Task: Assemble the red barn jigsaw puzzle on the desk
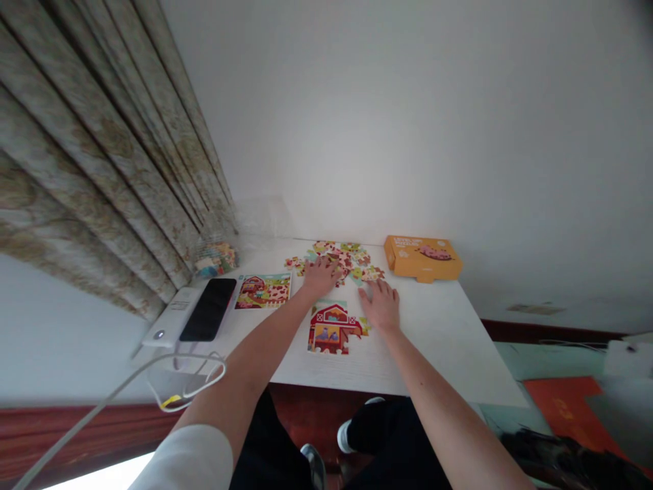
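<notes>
A heap of loose jigsaw puzzle pieces lies at the back of the white table. My left hand rests on the front of this heap with its fingers spread, covering some pieces. Just right of it, my right hand is open, its fingertips close to the heap's front right edge. Between my forearms lies a partly joined puzzle section showing a red barn, with a ragged right side. A picture card with a barn and a spotted cow lies flat to the left.
An orange puzzle box stands at the back right by the wall. On the left are a black phone, a clear bag of pieces and a white box. A white cable loops past the table's left edge, near the curtain.
</notes>
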The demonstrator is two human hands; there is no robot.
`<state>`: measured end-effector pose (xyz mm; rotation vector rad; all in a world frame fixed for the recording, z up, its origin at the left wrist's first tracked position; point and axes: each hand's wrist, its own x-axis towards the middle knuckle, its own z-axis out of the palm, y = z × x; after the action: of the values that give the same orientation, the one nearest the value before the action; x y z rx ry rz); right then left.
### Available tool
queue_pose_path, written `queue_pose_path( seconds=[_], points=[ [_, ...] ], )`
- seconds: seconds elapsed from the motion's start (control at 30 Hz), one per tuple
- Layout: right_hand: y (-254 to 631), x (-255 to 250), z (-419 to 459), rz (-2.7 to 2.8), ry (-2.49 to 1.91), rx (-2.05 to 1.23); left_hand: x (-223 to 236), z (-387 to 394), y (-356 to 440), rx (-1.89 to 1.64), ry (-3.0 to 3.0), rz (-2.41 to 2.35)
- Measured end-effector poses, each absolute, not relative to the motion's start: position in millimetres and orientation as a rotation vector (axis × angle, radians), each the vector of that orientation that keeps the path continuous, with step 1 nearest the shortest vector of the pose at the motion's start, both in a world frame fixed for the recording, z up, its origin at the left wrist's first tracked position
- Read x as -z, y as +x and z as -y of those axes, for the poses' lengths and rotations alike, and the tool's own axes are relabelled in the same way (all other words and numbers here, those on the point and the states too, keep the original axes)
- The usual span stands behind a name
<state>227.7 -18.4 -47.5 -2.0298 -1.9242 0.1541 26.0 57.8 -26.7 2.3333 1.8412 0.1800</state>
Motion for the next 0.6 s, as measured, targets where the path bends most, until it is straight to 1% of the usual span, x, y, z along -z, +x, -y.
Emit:
queue_pose_path(
  seconds=[0.1, 0.23, 0.6],
  points=[
    [227.4, 47.8, 18.7, 1.924, -2.027, -0.151, 24.0, -69.0, 3.7, -0.152, 2.227, -1.974],
    [227.6, 49.1, 18.3, 1.919, -2.014, -0.130, 19.8, -92.3, -15.2, -0.233, 2.084, -2.068],
    [227.3, 48.8, 17.4, 1.921, -2.027, -0.145, 13.5, -160.9, -17.2, -0.473, 1.551, -2.127]
  ],
)
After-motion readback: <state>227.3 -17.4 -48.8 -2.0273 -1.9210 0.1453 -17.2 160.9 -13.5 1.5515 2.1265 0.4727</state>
